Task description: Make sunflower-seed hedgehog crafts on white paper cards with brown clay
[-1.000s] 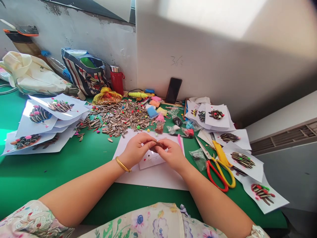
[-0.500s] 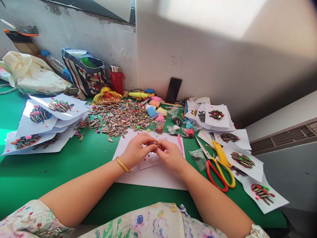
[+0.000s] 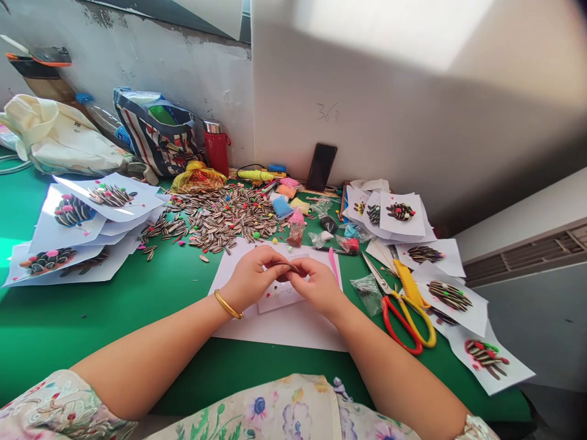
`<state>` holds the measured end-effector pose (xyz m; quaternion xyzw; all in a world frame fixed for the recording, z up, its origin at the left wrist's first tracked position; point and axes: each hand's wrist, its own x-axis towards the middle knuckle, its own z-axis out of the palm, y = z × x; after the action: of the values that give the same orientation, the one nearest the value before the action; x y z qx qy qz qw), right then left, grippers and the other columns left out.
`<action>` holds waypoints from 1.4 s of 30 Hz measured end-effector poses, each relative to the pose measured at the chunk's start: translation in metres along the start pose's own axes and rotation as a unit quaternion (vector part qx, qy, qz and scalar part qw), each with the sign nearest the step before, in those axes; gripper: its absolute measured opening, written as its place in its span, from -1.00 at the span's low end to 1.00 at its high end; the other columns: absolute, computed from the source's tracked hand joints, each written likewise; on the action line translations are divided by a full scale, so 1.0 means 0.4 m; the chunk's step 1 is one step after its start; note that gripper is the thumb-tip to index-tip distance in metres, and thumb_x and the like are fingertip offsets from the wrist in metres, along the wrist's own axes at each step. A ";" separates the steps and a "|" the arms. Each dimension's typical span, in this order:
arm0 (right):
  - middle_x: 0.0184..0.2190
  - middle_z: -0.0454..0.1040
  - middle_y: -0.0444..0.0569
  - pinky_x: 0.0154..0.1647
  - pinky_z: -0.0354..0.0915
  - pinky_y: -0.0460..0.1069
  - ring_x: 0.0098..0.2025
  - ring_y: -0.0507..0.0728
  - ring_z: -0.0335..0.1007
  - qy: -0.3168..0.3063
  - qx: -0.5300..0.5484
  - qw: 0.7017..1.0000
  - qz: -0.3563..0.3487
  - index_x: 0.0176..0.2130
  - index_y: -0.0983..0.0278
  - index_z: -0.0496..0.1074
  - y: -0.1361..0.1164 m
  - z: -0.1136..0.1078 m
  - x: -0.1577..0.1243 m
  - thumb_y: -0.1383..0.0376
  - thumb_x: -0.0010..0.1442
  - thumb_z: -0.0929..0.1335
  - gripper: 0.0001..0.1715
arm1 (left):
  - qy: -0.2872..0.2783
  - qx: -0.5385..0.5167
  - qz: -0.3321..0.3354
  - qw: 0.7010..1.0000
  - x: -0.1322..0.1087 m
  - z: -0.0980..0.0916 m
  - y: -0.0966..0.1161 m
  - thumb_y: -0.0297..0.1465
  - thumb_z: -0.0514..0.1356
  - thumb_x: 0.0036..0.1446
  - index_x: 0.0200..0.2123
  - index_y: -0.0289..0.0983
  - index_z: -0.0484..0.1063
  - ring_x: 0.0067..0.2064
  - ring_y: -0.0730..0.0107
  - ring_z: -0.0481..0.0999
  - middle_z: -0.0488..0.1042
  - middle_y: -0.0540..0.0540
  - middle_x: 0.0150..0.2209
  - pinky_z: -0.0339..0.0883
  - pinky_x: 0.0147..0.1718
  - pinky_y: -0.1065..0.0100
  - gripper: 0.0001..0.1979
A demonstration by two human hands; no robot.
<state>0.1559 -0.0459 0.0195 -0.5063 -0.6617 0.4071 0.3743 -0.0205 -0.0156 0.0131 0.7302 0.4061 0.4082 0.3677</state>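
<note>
Between the fingertips of both hands is a thin brown piece that looks like modelling clay (image 3: 288, 266). My left hand (image 3: 254, 275) pinches its left side, and my right hand (image 3: 317, 286) pinches its right end. Both are held over a small white card (image 3: 280, 298) with little red and dark dots and a drawn line on it. That card rests on a larger white sheet (image 3: 275, 333). Part of the brown piece is hidden by my fingers.
Loose sunflower seeds (image 3: 224, 217) lie heaped behind the sheet, beside coloured clay packets (image 3: 282, 208). Scissors (image 3: 403, 311), a yellow cutter (image 3: 408, 282) and a pink tool (image 3: 334, 266) lie right. Seed-decorated cards (image 3: 114, 211) pile up on both sides. A phone (image 3: 321, 167) leans on the wall.
The brown piece has turned slightly between my fingers and shows a longer, thinner edge. My hands have barely moved; nothing else differs.
</note>
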 end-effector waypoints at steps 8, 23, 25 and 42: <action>-0.31 0.61 -0.10 -0.23 0.34 -0.01 -0.27 0.11 0.48 -0.010 -0.014 1.000 -0.003 -0.28 0.19 0.57 0.002 0.005 -0.003 0.31 0.19 0.32 -0.81 | -0.007 0.011 0.021 1.000 -0.001 0.001 0.003 -0.37 0.25 0.15 -0.39 -0.21 0.55 -0.31 0.35 0.47 0.50 -0.03 -0.42 0.36 -0.28 0.31 -0.91; -0.31 0.56 -0.11 -0.21 0.27 -0.02 -0.25 0.09 0.38 -0.007 -0.032 0.999 -0.020 -0.28 0.21 0.54 0.010 0.001 -0.001 0.24 0.20 0.37 -0.87 | -0.014 -0.196 -0.114 0.974 -0.001 0.009 0.005 -0.22 0.28 0.10 -0.31 -0.29 0.50 -0.41 0.36 0.55 0.50 -0.07 -0.36 0.52 -0.43 0.31 -0.77; -0.32 0.55 -0.11 -0.21 0.26 -0.03 -0.26 0.08 0.37 -0.004 -0.030 0.999 -0.020 -0.30 0.21 0.53 0.012 0.001 0.001 0.24 0.21 0.36 -0.85 | -0.018 -0.203 -0.123 0.971 0.000 0.011 0.002 -0.23 0.30 0.07 -0.20 -0.28 0.50 -0.35 0.33 0.57 0.53 -0.08 -0.33 0.54 -0.36 0.29 -0.72; -0.40 0.50 -0.10 -0.25 0.26 -0.01 -0.30 0.09 0.36 0.014 -0.040 0.999 -0.009 -0.38 0.24 0.51 0.019 0.002 -0.001 0.27 0.17 0.35 -0.86 | -0.041 -0.206 -0.156 0.965 0.003 0.009 0.006 -0.22 0.32 0.03 -0.33 -0.31 0.44 -0.37 0.35 0.55 0.51 -0.06 -0.39 0.49 -0.35 0.31 -0.73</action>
<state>0.1581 -0.0450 0.0122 -0.5206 -0.6766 0.3696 0.3668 -0.0160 -0.0162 0.0141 0.5824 0.4064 0.3908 0.5857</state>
